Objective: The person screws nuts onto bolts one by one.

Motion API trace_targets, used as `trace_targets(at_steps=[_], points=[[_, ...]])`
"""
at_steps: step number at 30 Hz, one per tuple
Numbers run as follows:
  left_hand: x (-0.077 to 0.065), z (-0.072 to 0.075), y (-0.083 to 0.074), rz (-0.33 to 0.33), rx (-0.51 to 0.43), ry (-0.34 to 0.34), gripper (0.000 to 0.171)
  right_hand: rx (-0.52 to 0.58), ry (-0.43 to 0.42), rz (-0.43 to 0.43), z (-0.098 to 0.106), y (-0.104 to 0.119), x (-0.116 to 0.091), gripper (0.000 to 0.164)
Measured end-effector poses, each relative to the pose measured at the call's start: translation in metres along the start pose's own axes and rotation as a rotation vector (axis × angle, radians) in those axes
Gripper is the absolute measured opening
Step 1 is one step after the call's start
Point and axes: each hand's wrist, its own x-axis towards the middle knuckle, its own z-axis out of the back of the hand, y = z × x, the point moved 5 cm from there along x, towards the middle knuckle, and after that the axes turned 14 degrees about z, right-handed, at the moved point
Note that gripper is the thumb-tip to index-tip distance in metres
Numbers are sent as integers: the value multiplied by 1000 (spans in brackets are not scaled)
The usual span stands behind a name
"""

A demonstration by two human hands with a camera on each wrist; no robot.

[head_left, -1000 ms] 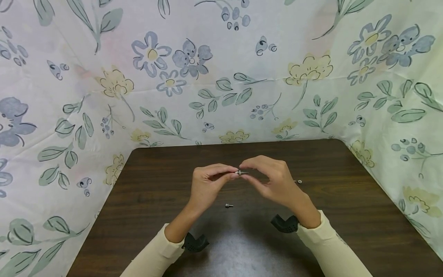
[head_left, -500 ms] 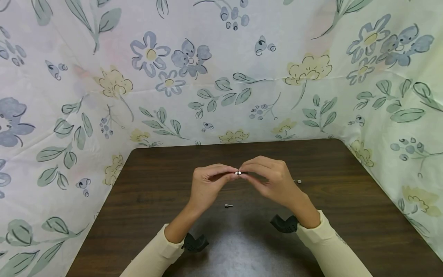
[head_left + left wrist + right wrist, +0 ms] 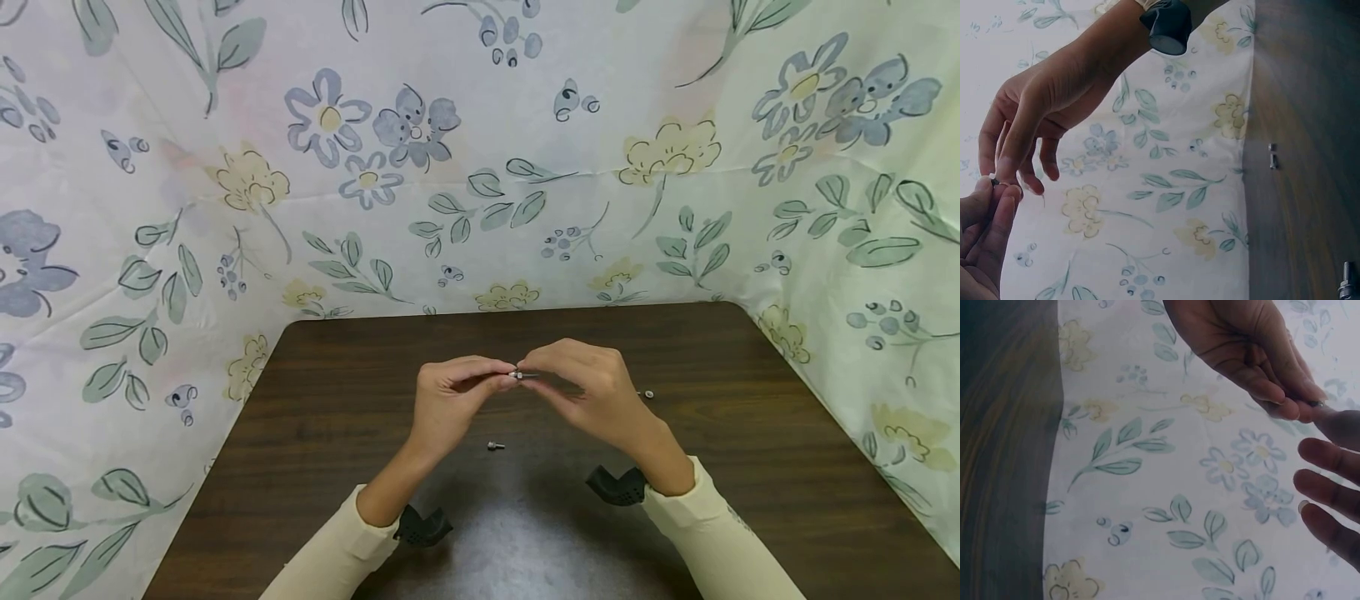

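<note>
In the head view a small metal bolt [image 3: 517,375] lies sideways between the two hands, above the table. My left hand [image 3: 450,396] pinches its left end between thumb and forefinger. From the other side, my right hand [image 3: 588,387] has thumb and forefinger around the bolt, at what looks like a nut on the shank. The left wrist view shows the right hand's fingertips meeting the left hand [image 3: 985,231] at the bolt, mostly covered. In the right wrist view the right hand's other fingers [image 3: 1329,490] are spread away from it.
On the dark wooden table [image 3: 337,433] a second bolt [image 3: 496,446] lies below the hands. A small nut [image 3: 649,394] lies beyond the right wrist, with a small bolt [image 3: 1274,162] beside it in the left wrist view. Floral cloth [image 3: 465,250] hangs around the table.
The right fingertips closed over the bolt half a second ago and now sit slightly apart again, showing more of its shank. The left hand keeps its place.
</note>
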Motion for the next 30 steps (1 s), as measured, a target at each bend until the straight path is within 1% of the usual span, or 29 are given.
trace_targets(at_steps=[4,9,12,15,18,22,25,28,30], points=[[0,0,1,6,-13,5,15,-8,5,7,-1,0,-1,15],[0,-1,2,5,-13,6,15,-19,21,-8,-2,-1,-2,19],[0,0,1,5,2,-5,14,-13,30,-24,-1,-2,-2,23],[1,0,1,9,15,-21,14,4,21,-40,2,-4,-3,25],[1,1,2,18,20,-33,14,24,10,-42,3,-5,-4,22],[2,1,2,31,38,-37,14,36,15,-35,3,-6,-4,14],[2,1,2,43,80,-34,22,35,16,-40,3,-7,-4,12],[3,0,2,52,107,-10,33,32,16,-44,3,-7,-4,13],[4,-2,2,56,109,8,36,32,16,-42,2,-7,-4,15]])
